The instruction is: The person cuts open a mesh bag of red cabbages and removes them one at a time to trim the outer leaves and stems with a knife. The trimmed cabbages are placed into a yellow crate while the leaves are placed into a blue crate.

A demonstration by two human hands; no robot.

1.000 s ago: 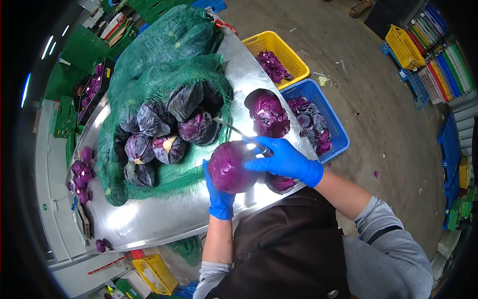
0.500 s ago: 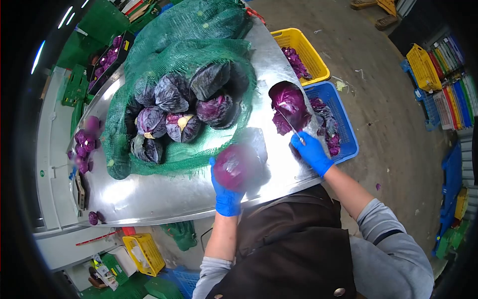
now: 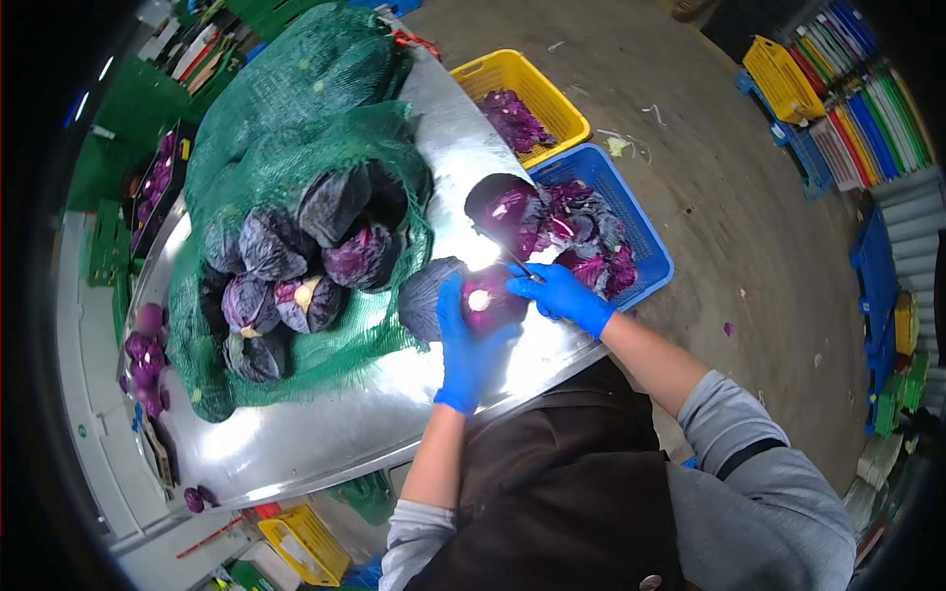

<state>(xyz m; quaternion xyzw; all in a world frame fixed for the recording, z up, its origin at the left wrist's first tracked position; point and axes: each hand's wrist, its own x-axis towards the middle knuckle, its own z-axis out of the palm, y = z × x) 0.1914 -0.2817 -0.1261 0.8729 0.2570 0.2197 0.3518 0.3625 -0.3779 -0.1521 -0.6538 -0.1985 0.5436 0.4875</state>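
Note:
My left hand [image 3: 468,350], in a blue glove, grips a red cabbage [image 3: 483,307] above the metal table, its pale cut stem facing up. Dark, veined cabbage [image 3: 426,300] shows left of my fingers; I cannot tell whether it belongs to the same head. My right hand [image 3: 570,297], also gloved in blue, is closed around a knife [image 3: 519,264] at the cabbage's right side, its blade pointing up and left. A large purple cabbage leaf [image 3: 505,210] lies at the table edge beyond the blade. Several more red cabbages [image 3: 274,243] rest in a green net bag [image 3: 286,128] to the left.
Past the table's [image 3: 335,443] right edge stand a blue crate [image 3: 650,241] and a yellow crate [image 3: 567,94], both with cabbage leaves inside. Small purple heads [image 3: 145,360] sit along the table's far left edge. Stacked crates [image 3: 783,79] are across the floor.
The view has shifted, moving the table and bag leftward. My right hand and knife have come in from the loose leaf to the cabbage. The cabbage's pale stem end now shows.

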